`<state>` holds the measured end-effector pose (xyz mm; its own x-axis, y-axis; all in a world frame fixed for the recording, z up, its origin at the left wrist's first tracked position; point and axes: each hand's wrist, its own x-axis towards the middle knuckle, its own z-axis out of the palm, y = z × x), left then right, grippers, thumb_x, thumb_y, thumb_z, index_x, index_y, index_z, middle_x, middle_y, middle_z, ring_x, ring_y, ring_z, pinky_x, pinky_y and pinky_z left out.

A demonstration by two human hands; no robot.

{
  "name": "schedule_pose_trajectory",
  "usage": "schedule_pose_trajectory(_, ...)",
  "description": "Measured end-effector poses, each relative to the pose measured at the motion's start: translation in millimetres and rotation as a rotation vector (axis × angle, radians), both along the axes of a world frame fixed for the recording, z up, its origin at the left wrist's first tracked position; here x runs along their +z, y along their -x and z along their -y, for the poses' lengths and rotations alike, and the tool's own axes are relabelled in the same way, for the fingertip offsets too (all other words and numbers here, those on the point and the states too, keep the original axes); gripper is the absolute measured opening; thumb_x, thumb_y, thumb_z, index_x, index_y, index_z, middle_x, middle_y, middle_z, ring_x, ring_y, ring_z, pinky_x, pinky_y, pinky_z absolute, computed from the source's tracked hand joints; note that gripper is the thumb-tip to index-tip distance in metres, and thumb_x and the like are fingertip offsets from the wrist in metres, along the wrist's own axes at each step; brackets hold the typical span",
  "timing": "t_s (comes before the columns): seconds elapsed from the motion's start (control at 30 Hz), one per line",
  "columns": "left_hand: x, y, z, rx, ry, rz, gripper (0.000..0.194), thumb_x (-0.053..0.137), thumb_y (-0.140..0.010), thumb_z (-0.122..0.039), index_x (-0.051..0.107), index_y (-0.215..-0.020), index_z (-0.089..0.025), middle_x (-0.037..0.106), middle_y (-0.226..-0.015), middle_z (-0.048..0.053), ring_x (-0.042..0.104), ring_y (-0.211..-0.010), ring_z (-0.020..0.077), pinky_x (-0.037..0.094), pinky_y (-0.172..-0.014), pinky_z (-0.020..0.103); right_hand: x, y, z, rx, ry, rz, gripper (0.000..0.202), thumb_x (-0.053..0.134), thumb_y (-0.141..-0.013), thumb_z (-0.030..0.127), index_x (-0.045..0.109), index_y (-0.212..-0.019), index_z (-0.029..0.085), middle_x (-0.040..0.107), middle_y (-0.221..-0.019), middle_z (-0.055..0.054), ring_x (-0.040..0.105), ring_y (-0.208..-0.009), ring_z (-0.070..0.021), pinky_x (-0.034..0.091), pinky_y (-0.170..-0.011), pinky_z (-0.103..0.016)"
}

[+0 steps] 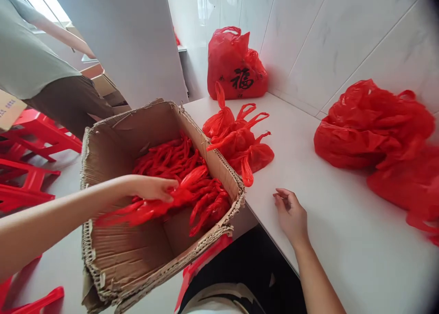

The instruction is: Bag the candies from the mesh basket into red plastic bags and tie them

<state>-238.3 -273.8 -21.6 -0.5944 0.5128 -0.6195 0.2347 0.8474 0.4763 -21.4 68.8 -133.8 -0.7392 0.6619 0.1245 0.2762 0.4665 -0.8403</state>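
My left hand (159,189) reaches into a cardboard box (126,266) and is closed on a red plastic bag (192,179), which is smeared by motion. Many red plastic bags (168,160), folded into thin twisted strips, lie heaped in the box. My right hand (291,215) rests at the edge of the white table (343,245), its fingers loosely curled and apart, with nothing in them. Ahead of it sits a cluster of small knotted red bags (254,156) beside the box's right wall.
A full red carrier bag (236,67) with black lettering stands against the tiled wall (308,35). More crumpled red bags (373,126) lie at the right. Red plastic stools (30,181) stand on the floor at left, where another person (37,62) is standing.
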Motion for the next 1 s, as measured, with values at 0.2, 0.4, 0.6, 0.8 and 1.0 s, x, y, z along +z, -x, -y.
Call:
schedule_pose_trajectory(0.2,-90.6,-1,12,0.013,0.411,0.316,0.023,0.064,-0.084,-0.029,0.062,-0.102,-0.014,0.065,-0.086,0.003,0.062,-0.070,0.0152,0.054,-0.062,0.031,0.0,-2,-3,-0.037,-0.018,0.040,0.036,0.051,-0.086,0.052,0.063,-0.104,0.023,0.069,-0.093,-0.006,0.063,-0.076,-0.0183,0.050,-0.071,-0.033)
schedule_pose_trajectory(0.4,-111.7,-1,6,0.036,0.467,0.237,0.037,0.058,-0.089,-0.034,0.056,-0.121,-0.015,0.060,-0.117,0.009,0.061,-0.098,0.0218,0.053,-0.082,0.041,4.7,-1,1,-0.021,-0.053,0.060,0.035,0.049,-0.087,0.051,0.064,-0.101,0.023,0.069,-0.093,-0.006,0.064,-0.079,-0.0197,0.050,-0.071,-0.032)
schedule_pose_trajectory(0.6,-86.2,8,-8,0.013,0.468,0.045,0.032,0.056,-0.090,-0.037,0.060,-0.111,-0.013,0.064,-0.101,0.006,0.063,-0.084,0.0187,0.054,-0.073,0.036,6.3,-1,2,-0.020,-0.052,0.076,0.033,0.048,-0.088,0.051,0.064,-0.100,0.024,0.069,-0.094,-0.006,0.064,-0.082,-0.0202,0.050,-0.071,-0.032)
schedule_pose_trajectory(0.8,31.2,55,-72,-0.068,0.324,-0.484,0.028,0.049,-0.085,-0.044,0.064,-0.086,-0.021,0.067,-0.088,0.009,0.061,-0.095,0.0301,0.043,-0.077,0.034,6.0,1,4,0.008,-0.042,0.046,0.035,0.047,-0.088,0.051,0.064,-0.099,0.023,0.068,-0.098,-0.007,0.064,-0.086,-0.0217,0.051,-0.073,-0.034)
schedule_pose_trajectory(1.0,69.6,15,-189,-0.368,-0.054,-0.839,0.047,0.037,-0.087,-0.057,0.065,-0.085,-0.020,0.067,-0.082,0.008,0.063,-0.081,0.0270,0.043,-0.074,0.035,5.1,2,4,0.000,-0.024,0.003,0.032,0.047,-0.089,0.048,0.063,-0.098,0.023,0.069,-0.094,-0.005,0.063,-0.080,-0.0205,0.050,-0.070,-0.034)
